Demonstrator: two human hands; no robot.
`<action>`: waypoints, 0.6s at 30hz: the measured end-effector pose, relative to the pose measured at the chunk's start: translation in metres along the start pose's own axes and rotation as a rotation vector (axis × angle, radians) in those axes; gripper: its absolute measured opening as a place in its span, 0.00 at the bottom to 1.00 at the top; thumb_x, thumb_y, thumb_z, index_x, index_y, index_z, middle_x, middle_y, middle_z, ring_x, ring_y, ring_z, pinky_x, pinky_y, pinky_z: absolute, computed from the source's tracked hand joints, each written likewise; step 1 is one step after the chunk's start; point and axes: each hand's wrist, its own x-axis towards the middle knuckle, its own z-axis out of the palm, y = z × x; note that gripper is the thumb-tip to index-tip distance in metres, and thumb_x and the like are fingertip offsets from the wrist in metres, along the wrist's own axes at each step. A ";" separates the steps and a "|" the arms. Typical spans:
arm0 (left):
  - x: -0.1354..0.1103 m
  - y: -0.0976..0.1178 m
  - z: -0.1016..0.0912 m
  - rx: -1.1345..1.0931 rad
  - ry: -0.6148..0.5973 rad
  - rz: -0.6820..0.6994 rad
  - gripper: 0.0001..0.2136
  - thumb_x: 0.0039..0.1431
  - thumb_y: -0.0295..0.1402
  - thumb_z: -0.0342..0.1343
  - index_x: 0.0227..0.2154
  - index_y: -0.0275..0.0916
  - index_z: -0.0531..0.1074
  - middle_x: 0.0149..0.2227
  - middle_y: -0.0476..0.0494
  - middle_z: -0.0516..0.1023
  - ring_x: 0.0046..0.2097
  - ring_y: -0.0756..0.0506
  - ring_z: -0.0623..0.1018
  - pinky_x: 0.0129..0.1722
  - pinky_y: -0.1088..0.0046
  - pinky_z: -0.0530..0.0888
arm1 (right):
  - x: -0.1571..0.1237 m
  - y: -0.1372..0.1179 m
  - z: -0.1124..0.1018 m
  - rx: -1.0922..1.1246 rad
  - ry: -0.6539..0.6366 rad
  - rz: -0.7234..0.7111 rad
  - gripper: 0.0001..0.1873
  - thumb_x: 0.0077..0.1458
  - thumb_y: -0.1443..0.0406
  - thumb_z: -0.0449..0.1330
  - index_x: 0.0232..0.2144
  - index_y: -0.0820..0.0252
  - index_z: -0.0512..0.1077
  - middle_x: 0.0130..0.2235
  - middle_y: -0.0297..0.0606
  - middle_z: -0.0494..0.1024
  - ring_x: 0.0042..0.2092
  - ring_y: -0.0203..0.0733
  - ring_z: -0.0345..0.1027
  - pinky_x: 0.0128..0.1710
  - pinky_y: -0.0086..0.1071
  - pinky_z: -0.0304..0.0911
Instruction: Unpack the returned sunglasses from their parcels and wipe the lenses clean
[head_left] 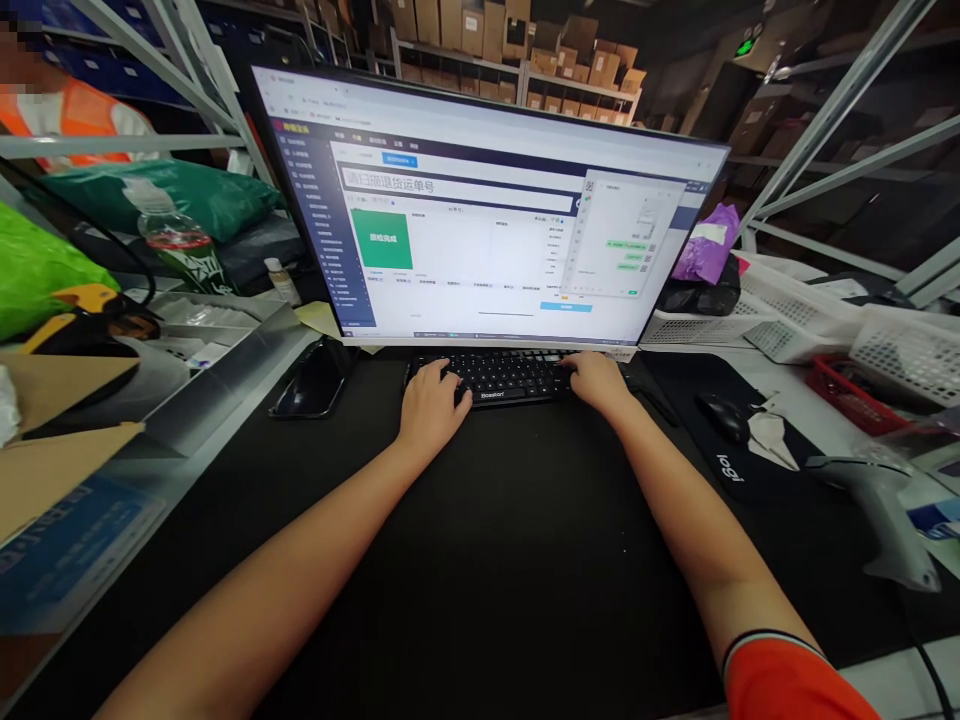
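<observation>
A black keyboard point(499, 377) lies on the dark desk mat point(517, 560), just below a large monitor point(480, 235) showing a web page with a green block and a chat window. My left hand point(431, 405) rests over the keyboard's left end, fingers apart on the keys. At the right end, my right hand point(598, 380) touches the keys with its index finger reaching forward; its other fingers are partly hidden. Neither hand grasps anything. A black phone point(311, 380) lies left of the keyboard, and a black mouse point(722, 417) sits on a mouse pad point(694, 385) to the right.
A handheld barcode scanner point(889, 510) lies at the right. Beyond it stand white baskets point(802, 310) and a red basket point(855, 395). On the left are a plastic bottle point(176, 240), a tape dispenser point(82, 310) and an opened cardboard box point(60, 460). A person in an orange vest point(82, 120) is behind.
</observation>
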 end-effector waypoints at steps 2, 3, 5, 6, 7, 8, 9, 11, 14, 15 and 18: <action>0.000 0.001 0.000 0.006 -0.014 0.006 0.13 0.64 0.36 0.53 0.43 0.35 0.77 0.59 0.29 0.72 0.60 0.31 0.72 0.58 0.52 0.72 | -0.001 0.019 -0.006 0.001 -0.020 0.056 0.18 0.55 0.72 0.57 0.44 0.56 0.82 0.41 0.47 0.83 0.44 0.53 0.76 0.48 0.45 0.69; 0.001 0.001 0.000 0.009 -0.022 0.009 0.13 0.64 0.36 0.53 0.44 0.35 0.77 0.59 0.29 0.72 0.59 0.31 0.73 0.58 0.53 0.72 | -0.005 0.029 -0.009 -0.002 -0.019 0.083 0.18 0.55 0.71 0.57 0.45 0.57 0.82 0.42 0.47 0.83 0.45 0.53 0.76 0.48 0.45 0.70; 0.002 0.002 0.000 0.015 -0.036 0.008 0.14 0.64 0.37 0.52 0.46 0.35 0.76 0.57 0.29 0.73 0.57 0.31 0.74 0.56 0.52 0.73 | -0.021 0.049 -0.011 -0.016 0.010 0.137 0.20 0.56 0.69 0.57 0.50 0.62 0.79 0.48 0.52 0.81 0.49 0.56 0.76 0.50 0.47 0.69; 0.002 0.003 0.000 0.016 -0.042 0.006 0.15 0.64 0.37 0.51 0.47 0.35 0.76 0.57 0.29 0.74 0.56 0.31 0.74 0.56 0.52 0.73 | -0.032 0.058 -0.011 -0.027 0.035 0.165 0.22 0.57 0.67 0.57 0.54 0.65 0.76 0.51 0.57 0.79 0.51 0.59 0.74 0.51 0.50 0.69; 0.003 0.004 0.000 0.018 -0.046 0.003 0.15 0.65 0.38 0.51 0.47 0.35 0.76 0.57 0.30 0.74 0.56 0.31 0.74 0.56 0.52 0.73 | -0.044 0.066 -0.010 -0.036 0.060 0.189 0.25 0.59 0.66 0.56 0.58 0.68 0.72 0.54 0.61 0.77 0.54 0.62 0.73 0.53 0.53 0.68; 0.004 0.004 0.000 0.018 -0.050 0.001 0.15 0.65 0.38 0.51 0.47 0.36 0.76 0.57 0.30 0.74 0.56 0.31 0.74 0.56 0.52 0.73 | -0.057 0.073 -0.008 -0.041 0.082 0.206 0.28 0.60 0.64 0.55 0.61 0.71 0.69 0.56 0.65 0.74 0.56 0.64 0.71 0.54 0.55 0.68; 0.004 0.005 0.001 0.016 -0.054 -0.001 0.15 0.65 0.38 0.50 0.47 0.37 0.76 0.57 0.30 0.74 0.56 0.31 0.74 0.56 0.52 0.73 | -0.068 0.079 -0.005 -0.041 0.097 0.211 0.30 0.61 0.63 0.54 0.63 0.73 0.65 0.58 0.66 0.73 0.58 0.64 0.70 0.55 0.55 0.67; 0.005 0.005 0.001 0.011 -0.061 -0.002 0.15 0.65 0.38 0.50 0.47 0.37 0.76 0.57 0.31 0.74 0.57 0.31 0.74 0.56 0.52 0.72 | -0.086 0.088 0.002 -0.031 0.115 0.197 0.31 0.63 0.62 0.52 0.65 0.72 0.62 0.60 0.64 0.71 0.61 0.61 0.68 0.59 0.54 0.65; 0.006 0.005 0.002 0.001 -0.064 -0.002 0.16 0.65 0.39 0.50 0.47 0.37 0.76 0.57 0.30 0.74 0.57 0.31 0.74 0.56 0.51 0.72 | -0.096 0.093 0.010 -0.020 0.152 0.159 0.30 0.65 0.62 0.49 0.66 0.71 0.60 0.62 0.60 0.71 0.63 0.59 0.66 0.65 0.56 0.59; 0.006 0.005 0.002 -0.001 -0.063 -0.002 0.16 0.65 0.39 0.49 0.47 0.37 0.76 0.57 0.30 0.74 0.57 0.31 0.74 0.56 0.51 0.72 | -0.096 0.093 0.012 -0.016 0.167 0.149 0.30 0.65 0.62 0.48 0.66 0.71 0.59 0.61 0.60 0.72 0.63 0.59 0.66 0.65 0.57 0.57; 0.006 0.006 0.002 0.002 -0.059 0.000 0.16 0.66 0.39 0.49 0.47 0.36 0.75 0.57 0.30 0.74 0.57 0.30 0.74 0.56 0.51 0.72 | -0.093 0.092 0.015 0.003 0.199 0.124 0.32 0.65 0.61 0.49 0.68 0.72 0.56 0.59 0.61 0.74 0.61 0.60 0.67 0.64 0.57 0.59</action>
